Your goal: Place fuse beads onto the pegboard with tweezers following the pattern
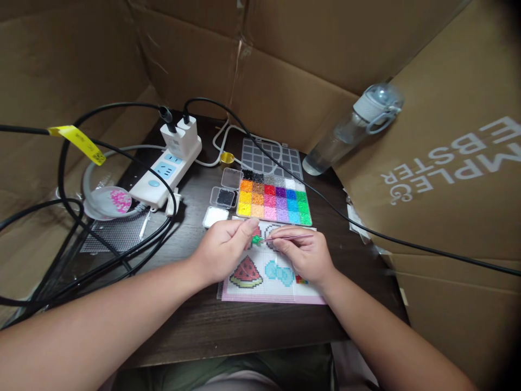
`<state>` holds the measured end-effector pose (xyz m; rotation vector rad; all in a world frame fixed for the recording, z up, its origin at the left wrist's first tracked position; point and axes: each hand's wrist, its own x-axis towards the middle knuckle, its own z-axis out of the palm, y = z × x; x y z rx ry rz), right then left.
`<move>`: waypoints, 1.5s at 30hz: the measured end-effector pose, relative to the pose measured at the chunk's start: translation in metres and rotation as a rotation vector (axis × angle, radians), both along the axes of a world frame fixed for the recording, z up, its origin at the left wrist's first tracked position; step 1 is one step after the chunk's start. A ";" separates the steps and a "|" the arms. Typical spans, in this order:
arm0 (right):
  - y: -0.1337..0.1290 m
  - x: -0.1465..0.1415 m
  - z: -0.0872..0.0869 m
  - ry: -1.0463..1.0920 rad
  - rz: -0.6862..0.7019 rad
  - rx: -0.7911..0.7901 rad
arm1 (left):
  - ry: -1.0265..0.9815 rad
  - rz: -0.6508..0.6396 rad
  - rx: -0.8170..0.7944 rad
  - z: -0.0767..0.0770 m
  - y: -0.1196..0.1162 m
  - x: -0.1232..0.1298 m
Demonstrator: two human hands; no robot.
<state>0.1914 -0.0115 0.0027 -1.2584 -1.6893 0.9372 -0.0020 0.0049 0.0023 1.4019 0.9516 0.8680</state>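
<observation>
Pattern sheet (272, 289): lies flat at lower centre of the frame, under both my hands, its pink lower edge nearest me; a melon slice and a pale blue bow show on it.
Right hand (311, 258): grasping the thin tweezers (293, 237) between thumb and fingers, tips pointing left.
Left hand (220, 250): curled, thumb and fingers beside the green piece (256, 239); I cannot tell whether I pinch it.
Green piece: at my tweezers' tips, over the upper part of the sheet.
Bead case (271, 220): just beyond my hands, its near edge close to the sheet's top edge, filled with sorted colours; its clear lid (293, 163) lies open behind.
Small boxes (215, 216): left of the case, holding white and black.
Tabletop (211, 331): dark wood runs from the sheet's pink edge to the table's front edge, and another stretch shows right of the sheet, giving my right hand sideways room.
Black cable (331, 206): crosses the case lid and slants to the right edge of the frame, bounding reach there.
Power strip (152, 184): left of centre, beside the dish (97, 204) of pink beads.
Bottle (345, 133): upper right, leaning against the cardboard (325, 65).
</observation>
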 end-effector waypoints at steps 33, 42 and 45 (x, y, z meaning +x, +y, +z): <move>0.076 0.076 -0.014 0.490 -0.679 0.038 | 0.069 0.001 -0.027 0.005 -0.001 0.000; 0.075 0.074 -0.017 0.562 -0.780 0.024 | 0.069 -0.007 -0.031 0.003 0.000 0.000; 0.074 0.073 -0.016 0.595 -0.804 0.014 | 0.054 -0.011 -0.046 0.003 0.000 0.000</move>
